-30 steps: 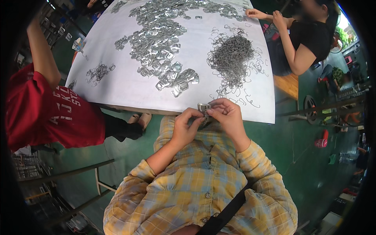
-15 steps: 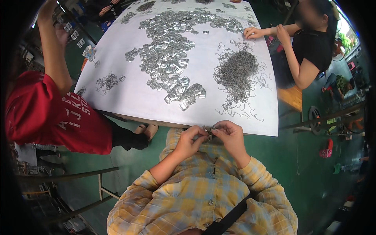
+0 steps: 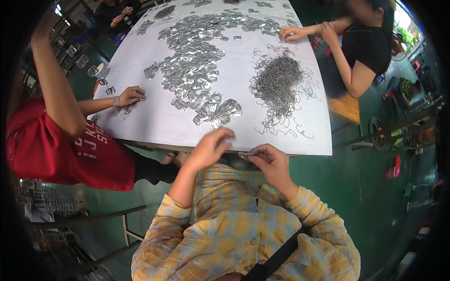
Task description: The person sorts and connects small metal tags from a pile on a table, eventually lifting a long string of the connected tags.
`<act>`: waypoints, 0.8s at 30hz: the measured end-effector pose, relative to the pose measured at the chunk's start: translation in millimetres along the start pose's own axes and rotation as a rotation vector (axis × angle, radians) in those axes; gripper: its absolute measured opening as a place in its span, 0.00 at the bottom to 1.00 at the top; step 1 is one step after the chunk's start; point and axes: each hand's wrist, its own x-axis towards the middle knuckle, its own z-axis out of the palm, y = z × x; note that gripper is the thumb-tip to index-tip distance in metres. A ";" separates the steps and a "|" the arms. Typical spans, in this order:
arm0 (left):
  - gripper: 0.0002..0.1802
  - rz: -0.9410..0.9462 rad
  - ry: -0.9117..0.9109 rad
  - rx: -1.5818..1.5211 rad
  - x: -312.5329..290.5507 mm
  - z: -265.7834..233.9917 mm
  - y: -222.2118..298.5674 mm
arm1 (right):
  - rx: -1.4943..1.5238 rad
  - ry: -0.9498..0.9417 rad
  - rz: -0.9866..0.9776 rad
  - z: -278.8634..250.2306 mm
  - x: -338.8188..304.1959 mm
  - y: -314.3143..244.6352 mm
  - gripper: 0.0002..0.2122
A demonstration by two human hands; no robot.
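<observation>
At the near edge of the table [image 3: 159, 127], a metal buckle [image 3: 244, 155] is held pinched by the right hand [image 3: 273, 165] alone, the left hand [image 3: 209, 148] having been taken off it and lifted, blurred, over that edge with fingers apart and nothing visible in them, so two-handed handling of the buckle appears paused. Beyond, loose buckles [image 3: 194, 70] are heaped up the middle, wire hooks [image 3: 279, 79] toward the right edge, and by the left edge a small wire heap [image 3: 125, 111] is now partly covered by a co-worker's hand [image 3: 132, 95].
</observation>
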 end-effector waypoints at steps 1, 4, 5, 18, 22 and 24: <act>0.11 0.048 0.082 0.069 10.9 -0.8 -4.8 | 0.011 0.000 -0.004 -0.4 0.6 3.5 0.06; 0.09 0.074 0.130 0.187 37.6 4.7 -0.1 | -0.012 -0.013 -0.045 -3.8 -0.8 6.4 0.06; 0.09 0.087 0.128 0.192 49.9 9.6 0.9 | -0.047 -0.033 -0.067 -4.3 -2.3 6.5 0.06; 0.08 0.268 0.253 0.711 154.2 83.3 -15.7 | -0.016 -0.059 0.019 -6.6 -17.8 12.3 0.07; 0.05 0.276 0.200 0.895 148.7 80.7 -16.0 | 0.021 -0.086 0.067 -5.2 -19.4 18.7 0.08; 0.05 0.292 0.207 0.925 146.8 78.4 -17.6 | -0.007 -0.093 0.066 -4.2 -18.3 22.7 0.07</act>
